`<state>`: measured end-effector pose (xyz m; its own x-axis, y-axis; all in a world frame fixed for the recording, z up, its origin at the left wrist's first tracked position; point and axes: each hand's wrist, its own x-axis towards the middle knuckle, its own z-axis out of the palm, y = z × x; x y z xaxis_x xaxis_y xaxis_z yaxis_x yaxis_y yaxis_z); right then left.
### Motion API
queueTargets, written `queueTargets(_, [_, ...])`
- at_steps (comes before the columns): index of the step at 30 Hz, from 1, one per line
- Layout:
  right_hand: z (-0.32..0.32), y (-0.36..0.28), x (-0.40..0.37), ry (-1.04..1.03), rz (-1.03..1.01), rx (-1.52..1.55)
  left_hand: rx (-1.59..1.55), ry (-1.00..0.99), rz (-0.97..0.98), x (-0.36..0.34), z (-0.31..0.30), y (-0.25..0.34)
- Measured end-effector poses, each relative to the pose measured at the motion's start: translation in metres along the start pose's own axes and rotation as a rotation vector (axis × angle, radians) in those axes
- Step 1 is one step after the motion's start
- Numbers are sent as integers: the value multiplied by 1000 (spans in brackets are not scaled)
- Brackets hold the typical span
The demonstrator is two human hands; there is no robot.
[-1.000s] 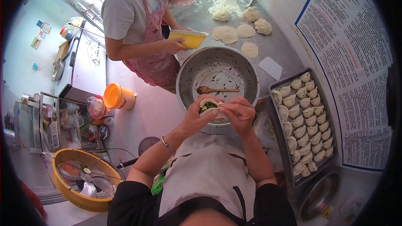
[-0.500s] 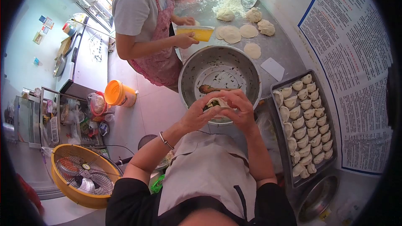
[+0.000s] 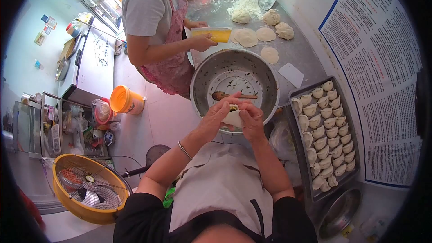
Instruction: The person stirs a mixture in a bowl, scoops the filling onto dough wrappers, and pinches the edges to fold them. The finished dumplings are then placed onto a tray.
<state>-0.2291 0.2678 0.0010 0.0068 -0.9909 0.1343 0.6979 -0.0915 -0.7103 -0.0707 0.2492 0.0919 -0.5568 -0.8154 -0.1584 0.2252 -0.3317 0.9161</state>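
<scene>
Between my two hands is a dough wrapper (image 3: 233,119) with dark green and yellowish filling, held over the near rim of a large metal bowl (image 3: 273,81). My left hand (image 3: 212,118), with a bracelet at the wrist, grips its left side. On the right side, my right hand (image 3: 253,119) pinches the edge between thumb and fingers. A wooden-handled spoon (image 3: 245,96) lies inside the bowl, just beyond my fingers. Bits of green filling stick to the bowl's inner wall.
A tray (image 3: 294,128) of folded dumplings stands at the right. Flat wrappers (image 3: 269,55), dough lumps and a white scraper (image 3: 291,74) lie on the metal table. A co-worker in a pink apron (image 3: 168,69) holds a yellow object (image 3: 218,35). A yellow fan (image 3: 90,189) is lower left.
My hands have turned the wrapper, so more of its pale near side shows, and my right fingers have closed in on its edge. The co-worker's yellow object has shifted slightly.
</scene>
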Motion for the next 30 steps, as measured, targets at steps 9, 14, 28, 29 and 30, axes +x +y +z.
queueTargets(9, [1,4,-5,21,12,21,28,-25,-65,-3,-7,-1])
queueTargets(14, [-1,10,-6,36,17,32,-86,-50,-56,-7,-9,-1])
queueTargets(28, [11,13,-5,55,-87,-61,214,71,90,-3,-30,-26])
queueTargets(29, [12,12,-4,51,-88,-52,196,52,176,-4,-26,-22])
queueTargets(30, [13,11,-4,48,-89,-43,177,33,262,-4,-21,-16])
